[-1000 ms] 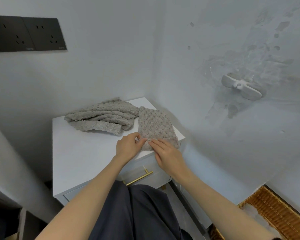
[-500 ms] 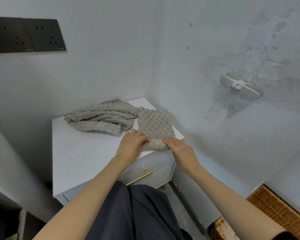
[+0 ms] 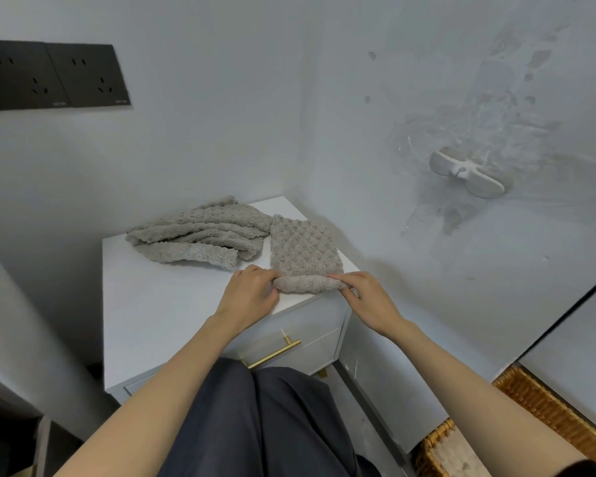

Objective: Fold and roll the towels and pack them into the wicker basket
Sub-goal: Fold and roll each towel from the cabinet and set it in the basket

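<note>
A folded grey waffle towel (image 3: 303, 251) lies on the right part of the white cabinet top (image 3: 172, 304). Its near edge is turned into a short roll. My left hand (image 3: 252, 294) grips the roll's left end, and my right hand (image 3: 362, 294) grips its right end, fingers curled over it. A heap of several loose grey towels (image 3: 197, 235) lies behind, at the back of the cabinet. The wicker basket (image 3: 537, 411) stands on the floor at the lower right, partly cut off by the frame.
The cabinet sits in a wall corner, walls close behind and to the right. A gold drawer handle (image 3: 272, 354) shows below its front edge. My dark-trousered knee (image 3: 255, 425) is in front of the cabinet. A white wall hook (image 3: 468, 173) is on the right wall.
My hands moved apart to the two ends of the towel's near edge and rolled that edge away from me, forming a short roll.
</note>
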